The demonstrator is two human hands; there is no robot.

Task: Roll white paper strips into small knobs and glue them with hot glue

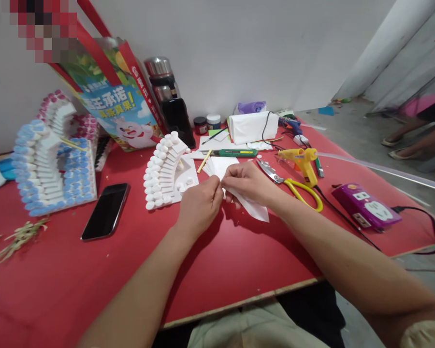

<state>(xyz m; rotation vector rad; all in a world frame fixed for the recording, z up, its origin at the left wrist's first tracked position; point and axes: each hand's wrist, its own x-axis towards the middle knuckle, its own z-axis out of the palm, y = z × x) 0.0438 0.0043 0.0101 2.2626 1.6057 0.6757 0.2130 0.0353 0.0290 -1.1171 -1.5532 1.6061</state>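
Both hands meet over the red table, fingertips pinched together. My right hand [248, 182] grips a thin sheet of white paper [256, 210], whose loose end hangs down to the right. My left hand [202, 202] is closed at the paper's other end, the pinched part hidden by the fingers. Left of them stands a curved white fan-shaped piece [172, 176] edged with rounded white tips. Behind the hands lie a stack of white paper strips [217, 166], a short yellow stick [204, 162] and a green utility knife [238, 153].
Yellow-handled scissors [303, 194], a yellow glue gun [300, 162] and a purple power box [366, 205] with cords lie right. Leftward are a black phone [106, 211], a blue-and-white fan-shaped piece [50, 174] and a printed bag [119, 104]. A person's legs [416, 130] show beyond the table.
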